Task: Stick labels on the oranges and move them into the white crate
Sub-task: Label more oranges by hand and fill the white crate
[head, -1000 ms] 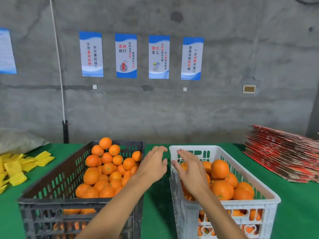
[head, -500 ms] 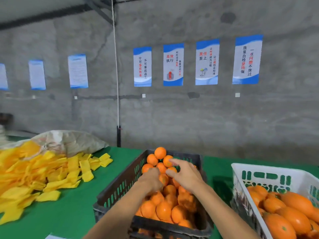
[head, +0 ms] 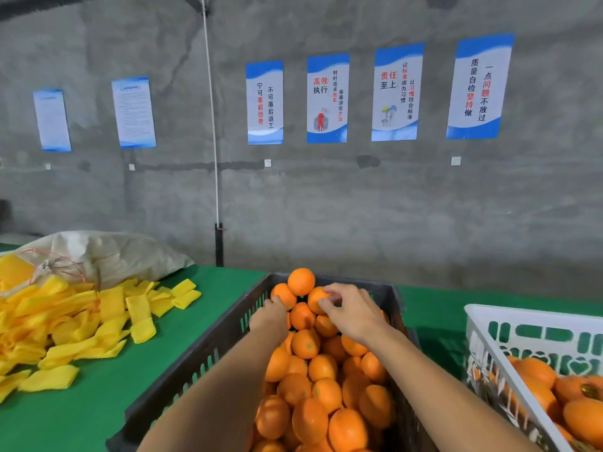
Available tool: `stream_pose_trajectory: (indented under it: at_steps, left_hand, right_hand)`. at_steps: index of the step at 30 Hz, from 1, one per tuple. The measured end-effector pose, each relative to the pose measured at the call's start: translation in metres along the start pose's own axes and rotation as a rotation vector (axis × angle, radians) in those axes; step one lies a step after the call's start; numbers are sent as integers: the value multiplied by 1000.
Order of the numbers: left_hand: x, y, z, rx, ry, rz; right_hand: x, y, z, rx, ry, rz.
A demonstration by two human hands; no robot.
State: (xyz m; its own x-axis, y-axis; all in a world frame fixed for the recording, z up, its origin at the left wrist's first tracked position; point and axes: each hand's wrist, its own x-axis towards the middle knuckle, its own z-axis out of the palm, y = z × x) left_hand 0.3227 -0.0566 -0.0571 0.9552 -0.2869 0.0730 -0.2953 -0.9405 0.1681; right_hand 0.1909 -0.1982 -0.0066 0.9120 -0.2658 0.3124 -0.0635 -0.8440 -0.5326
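- While both hands reach into the far end of the dark crate (head: 208, 350), the fruit they are after sits at the top of the heap, straight ahead of the person and away from the body.
- The right hand (head: 354, 313) has thumb and fingers curled round an orange (head: 316, 299) near the peak of the pile, so that one looks like the next to be lifted.
- The left hand (head: 269, 316) rests knuckles-up against a neighbouring orange (head: 282, 294); whether its fingers are closed round that fruit I cannot tell from here.
- An orange is round, so no long axis matters; what matters is that the topmost orange (head: 301, 281) leans on the gripped one and may roll when it comes out.
- The white crate (head: 489, 345) stands to the person's right, apart from the dark crate with a strip of green counter (head: 430, 324) between them, and already holds oranges.
- The right hand is the nearer one for the carry across; it must clear the dark crate's right wall, then the white rim.
- No label is visible in either hand.
- To the left, yellow foam sleeves (head: 81, 321) and a sack (head: 114, 252) crowd the counter, so the free room lies rightward.
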Motion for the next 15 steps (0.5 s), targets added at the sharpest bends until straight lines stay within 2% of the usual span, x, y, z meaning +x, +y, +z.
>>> stream_pose_trajectory:
  at_steps: [4,8,15]
  left_hand:
    - [4,-2,-1,22,65,21]
    - [-21,6,-34,-55,115,46]
    - [-148,33,-103,-362,243,231]
  right_hand:
    - [1,4,4,19,-12,8]
    - [-11,-7,-5,54,22,9]
    - [-82,-42,-39,189,129,-36]
